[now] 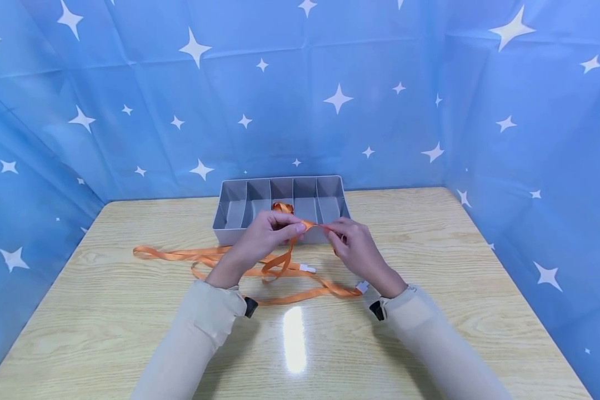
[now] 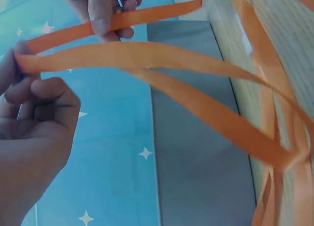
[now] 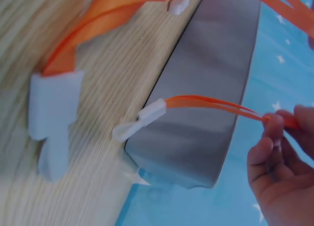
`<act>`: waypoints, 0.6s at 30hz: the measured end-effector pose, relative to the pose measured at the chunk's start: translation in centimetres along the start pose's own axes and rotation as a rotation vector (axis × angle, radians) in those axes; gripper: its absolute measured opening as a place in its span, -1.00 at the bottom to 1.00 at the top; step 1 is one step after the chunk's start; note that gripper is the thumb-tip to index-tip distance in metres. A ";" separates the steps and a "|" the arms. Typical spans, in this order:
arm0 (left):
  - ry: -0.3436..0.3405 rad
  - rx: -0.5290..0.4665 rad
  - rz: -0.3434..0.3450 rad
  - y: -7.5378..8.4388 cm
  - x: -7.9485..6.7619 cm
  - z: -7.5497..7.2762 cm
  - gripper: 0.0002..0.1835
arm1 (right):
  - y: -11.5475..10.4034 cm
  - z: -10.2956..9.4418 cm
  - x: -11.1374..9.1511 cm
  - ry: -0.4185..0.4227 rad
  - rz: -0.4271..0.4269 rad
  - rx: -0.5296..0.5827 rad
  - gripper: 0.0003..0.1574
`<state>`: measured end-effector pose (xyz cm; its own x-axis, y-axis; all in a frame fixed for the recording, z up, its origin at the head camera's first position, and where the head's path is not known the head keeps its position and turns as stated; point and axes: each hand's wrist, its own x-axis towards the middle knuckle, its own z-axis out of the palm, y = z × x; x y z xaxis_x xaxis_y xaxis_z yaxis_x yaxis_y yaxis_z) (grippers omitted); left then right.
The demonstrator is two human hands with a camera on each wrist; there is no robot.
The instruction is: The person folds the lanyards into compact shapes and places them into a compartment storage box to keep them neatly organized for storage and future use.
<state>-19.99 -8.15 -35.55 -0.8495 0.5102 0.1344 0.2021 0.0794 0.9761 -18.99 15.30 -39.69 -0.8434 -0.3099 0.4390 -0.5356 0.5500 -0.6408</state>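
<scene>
Over the front edge of a grey divided box (image 1: 225, 237), my left hand (image 1: 260, 239) pinches an orange lanyard (image 1: 307, 225) between thumb and fingers. The strap runs across to my right hand (image 1: 356, 247), which pinches it near its clip end. From the right fingers a short piece of strap hangs down to a white clip (image 3: 149, 115), seen in the right wrist view. Loops of strap (image 2: 206, 64) droop from the left hand toward the table in the left wrist view. Behind the left hand, a rolled orange lanyard (image 1: 282, 207) sits in the box's middle compartment.
More orange lanyards (image 1: 177, 255) lie loosely across the wooden table (image 1: 380, 355), below and left of the hands. Two white clips, one near the middle (image 1: 307, 268) and one by the right wrist (image 1: 362, 287), rest there. A blue star-patterned curtain (image 1: 280, 100) stands behind the box.
</scene>
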 end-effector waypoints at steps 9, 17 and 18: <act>0.091 -0.047 0.089 1.2 0.4 0.9 -0.75 | -0.4 0.3 0.1 0.080 0.001 0.000 -0.84; 0.135 -0.095 0.157 2.2 0.7 1.5 -0.78 | -0.8 0.7 0.1 0.171 -0.069 0.028 -0.88; 0.139 -0.099 0.162 2.3 0.7 1.6 -0.78 | -0.8 0.7 0.1 0.178 -0.068 0.039 -0.87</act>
<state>-19.38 -6.25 -33.47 -0.8700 0.3862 0.3064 0.2984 -0.0820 0.9509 -18.68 14.27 -39.54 -0.7859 -0.2016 0.5846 -0.5957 0.5004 -0.6283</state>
